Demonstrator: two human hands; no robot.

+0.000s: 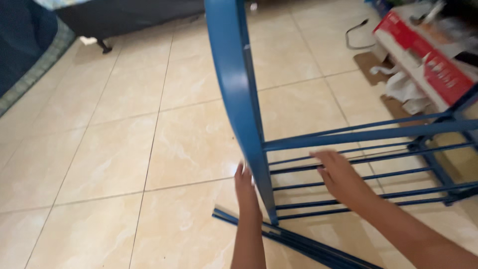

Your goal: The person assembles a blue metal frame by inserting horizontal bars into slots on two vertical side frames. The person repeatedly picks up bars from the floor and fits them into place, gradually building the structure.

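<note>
Blue metal rack frame (378,133) stands on the tiled floor (124,149), its thick side post (239,89) running from the top of the view down and slightly right to a foot near the bottom centre; that post is the long axis that matters, near upright, leaning a little. Left hand (245,188) sits just left of the post's lower end, fingers straight and pointing up the view, palm side toward the post, touching or almost touching it; blur makes contact hard to call, and it's not wrapped round anything. Right hand (339,175) is right of the post, laid flat and open over the thin horizontal shelf rods (398,174), fingers spread toward the left, resting on or just above them, nothing gripped. So the post lies between the two hands, left hand nearer to it, right hand well inside the shelf span. Rods run left to right, crossing the post at about a right angle. A loose bundle of blue rails (298,244) lies flat on the floor under the left forearm, slanting down to the right, just beside the post's foot. Red and white carton (423,55) top right, behind the frame, apart from both hands.
</note>
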